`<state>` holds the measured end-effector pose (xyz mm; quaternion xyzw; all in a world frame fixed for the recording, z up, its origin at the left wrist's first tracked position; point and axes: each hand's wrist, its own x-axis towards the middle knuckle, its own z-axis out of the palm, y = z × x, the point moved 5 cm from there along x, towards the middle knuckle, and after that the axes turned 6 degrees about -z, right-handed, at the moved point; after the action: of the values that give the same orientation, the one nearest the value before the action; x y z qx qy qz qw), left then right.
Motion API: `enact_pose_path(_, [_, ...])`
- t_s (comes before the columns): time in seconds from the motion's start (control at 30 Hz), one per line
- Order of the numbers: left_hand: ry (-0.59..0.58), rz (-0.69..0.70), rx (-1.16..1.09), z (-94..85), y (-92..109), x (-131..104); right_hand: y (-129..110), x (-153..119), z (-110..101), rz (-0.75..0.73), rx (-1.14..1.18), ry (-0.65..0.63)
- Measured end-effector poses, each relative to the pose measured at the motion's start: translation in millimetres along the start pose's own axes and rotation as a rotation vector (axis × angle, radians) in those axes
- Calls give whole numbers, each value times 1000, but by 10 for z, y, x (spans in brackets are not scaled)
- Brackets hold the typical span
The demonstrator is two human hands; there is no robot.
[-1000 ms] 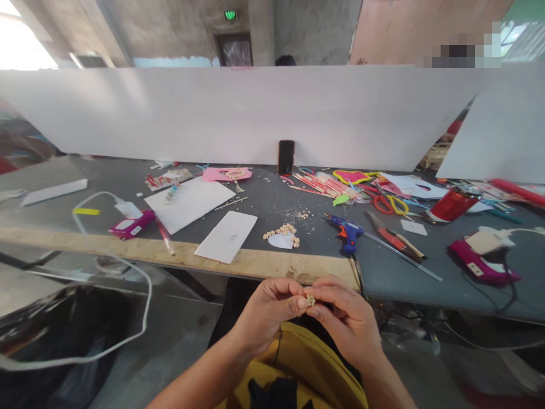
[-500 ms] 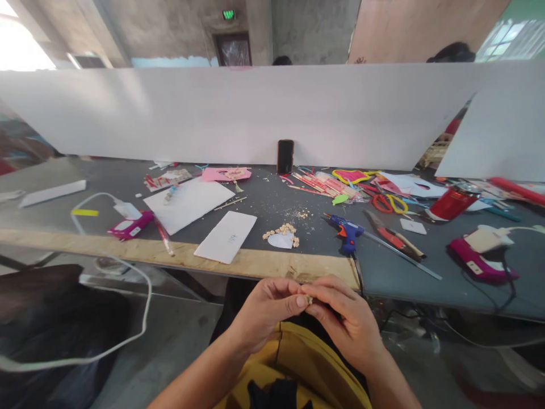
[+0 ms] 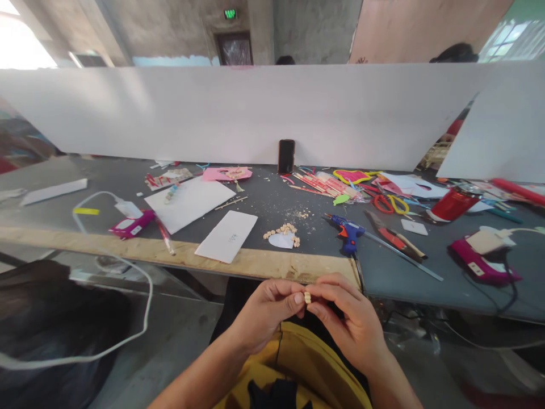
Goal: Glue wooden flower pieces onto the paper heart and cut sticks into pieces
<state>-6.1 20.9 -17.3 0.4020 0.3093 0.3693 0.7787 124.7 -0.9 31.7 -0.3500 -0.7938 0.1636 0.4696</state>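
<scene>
Grey table [image 3: 266, 200], crumbs [image 3: 301, 215] scattered. White cutout [image 3: 280, 241] partly edged with beige pieces [image 3: 286, 229]; middle bare, fixing unclear. One small beige block [image 3: 307, 297] above lap, pinched between fingers of left hand [image 3: 271, 309] and right hand [image 3: 349, 318].

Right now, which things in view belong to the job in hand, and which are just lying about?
Likely belonging:
small pale piece, held between left grip and right grip
similar pieces, white cutout
blue glue gun

Seemingly lying about:
smartphone
red flask
</scene>
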Motion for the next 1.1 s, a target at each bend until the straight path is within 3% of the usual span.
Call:
enact_pose_path(0.23, [-3,11,-50,3,23,2,-52,16,-25,-82,-107,-37])
enact_pose_path(0.7, [-27,-38,-157,33,-22,7,29,-7,31,41,103,-15])
enact_pose_path(1.1, [-7,-45,-181,3,-26,0,20,-13,24,26,109,-30])
